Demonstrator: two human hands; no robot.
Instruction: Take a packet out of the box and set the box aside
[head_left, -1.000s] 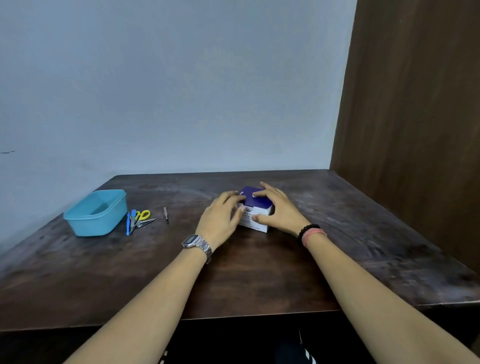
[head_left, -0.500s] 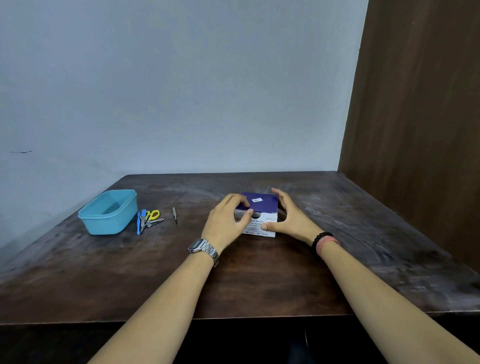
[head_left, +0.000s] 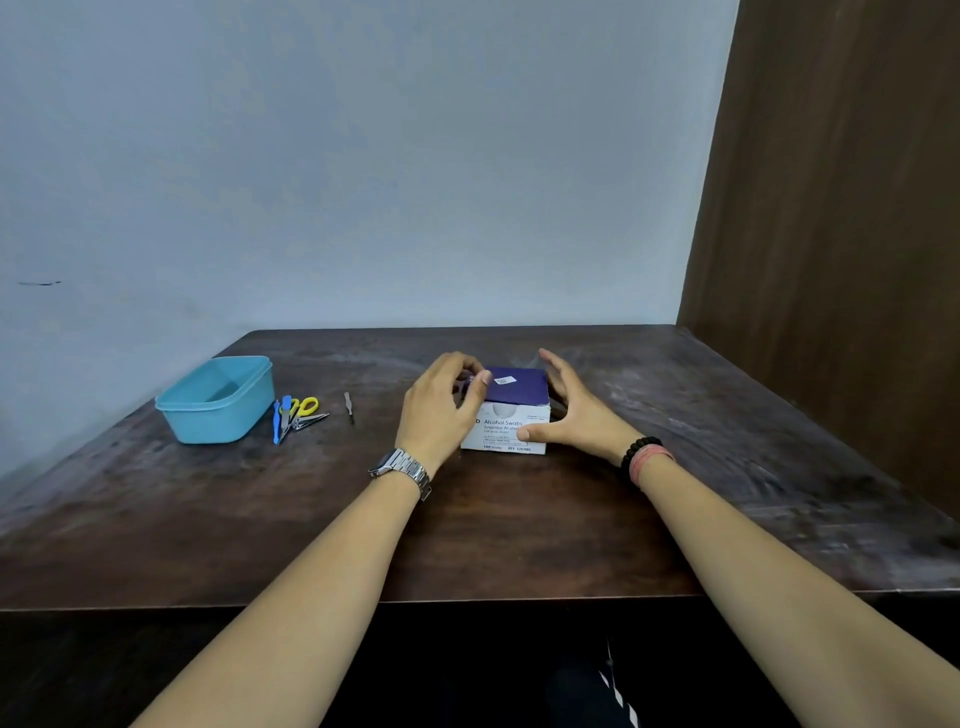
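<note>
Seemingly mid-opening, a person sits at a dark wooden counter (head_left: 519, 519), seen from the single head-worn view, with both bare forearms reaching forward to a small box of alcohol swabs (head_left: 511, 415). It stands near the middle of the counter, white on its printed front, deep purple on top, with a small white label there. The left hand (head_left: 441, 410), a metal watch on its wrist, curls over the box's left top edge, thumb and fingers pinching something small and dark there, probably a flap; exactly what is hard to tell. The right hand (head_left: 576, 415), with beaded and pink bands at the wrist, has its fingers spread wide and fairly straight along the box's right side, its thumb pressing the white front face. By my judgement, the step is getting the box open, and the next move calls for steadying it while the flap lifts. Well apart to the left stand a light blue tub (head_left: 218, 410), yellow-handled scissors (head_left: 304, 408) just beside it, and a thin metal tool (head_left: 348, 405).
</note>
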